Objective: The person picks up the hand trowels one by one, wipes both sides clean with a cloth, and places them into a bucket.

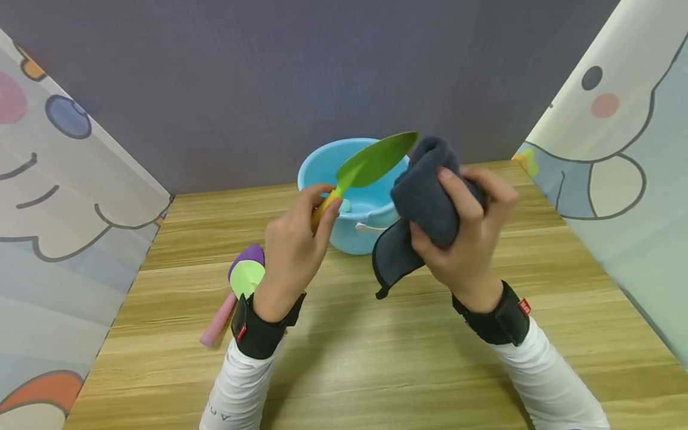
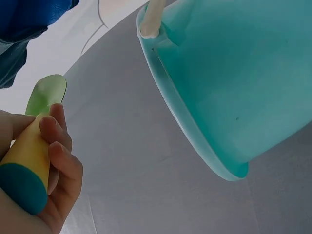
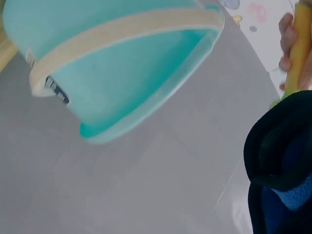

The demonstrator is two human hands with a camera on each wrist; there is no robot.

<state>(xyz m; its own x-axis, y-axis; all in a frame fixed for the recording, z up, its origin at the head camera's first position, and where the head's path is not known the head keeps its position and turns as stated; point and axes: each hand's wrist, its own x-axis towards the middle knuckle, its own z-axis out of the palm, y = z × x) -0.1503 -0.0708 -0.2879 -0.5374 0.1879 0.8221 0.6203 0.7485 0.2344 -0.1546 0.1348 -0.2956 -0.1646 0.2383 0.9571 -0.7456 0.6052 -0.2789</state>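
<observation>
My left hand (image 1: pixel 290 245) grips a toy trowel (image 1: pixel 378 160) by its yellow handle, and the green blade tilts up toward the right. In the left wrist view the handle (image 2: pixel 28 146) has a teal end, with fingers wrapped around it. My right hand (image 1: pixel 475 236) holds a bunched dark grey-blue cloth (image 1: pixel 427 197); one black-edged flap hangs below. The tip of the blade comes close to the cloth in the head view. Behind both hands stands a light blue bucket (image 1: pixel 352 239) with a white handle (image 1: pixel 371 229). Something pale blue (image 1: pixel 345 206) lies inside it, mostly hidden.
Left of the bucket, a purple tool (image 1: pixel 254 252), a light green tool (image 1: pixel 247 276) and a pink handle (image 1: pixel 219 321) lie on the wooden table (image 1: pixel 376 370). A grey wall (image 1: pixel 242 89) rises behind; cartoon-printed panels (image 1: pixel 618 179) flank the table.
</observation>
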